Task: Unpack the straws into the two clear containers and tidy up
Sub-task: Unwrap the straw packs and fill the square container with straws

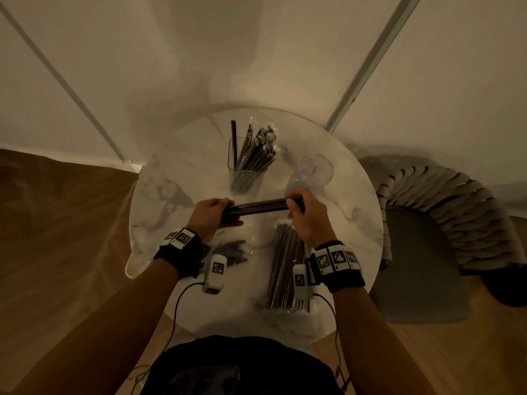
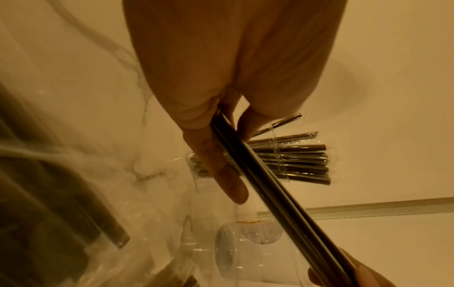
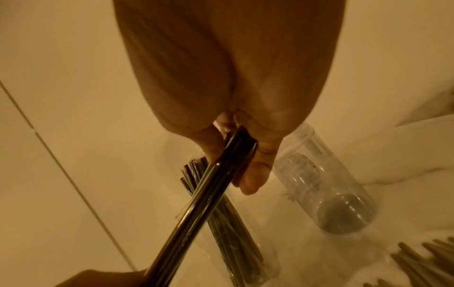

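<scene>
A small bundle of dark straws (image 1: 261, 208) (image 2: 265, 178) (image 3: 196, 202) hangs level above the round marble table (image 1: 159, 195). My left hand (image 1: 212, 213) (image 2: 221, 155) grips its left end and my right hand (image 1: 299, 208) (image 3: 245, 161) grips its right end. Behind them a clear rectangular container (image 1: 243, 166) (image 2: 277, 159) (image 3: 236, 242) stands filled with several wrapped dark straws. To its right is a clear round container (image 1: 312, 173) (image 3: 326, 186) (image 2: 236, 250), empty. A pack of wrapped straws (image 1: 286, 269) lies on the table under my right wrist.
Crumpled clear wrapping with dark straws (image 1: 233, 250) (image 2: 49, 223) lies under my left wrist. A woven grey chair (image 1: 445, 240) stands right of the table. Wooden floor (image 1: 57, 252) lies to the left, white wall behind.
</scene>
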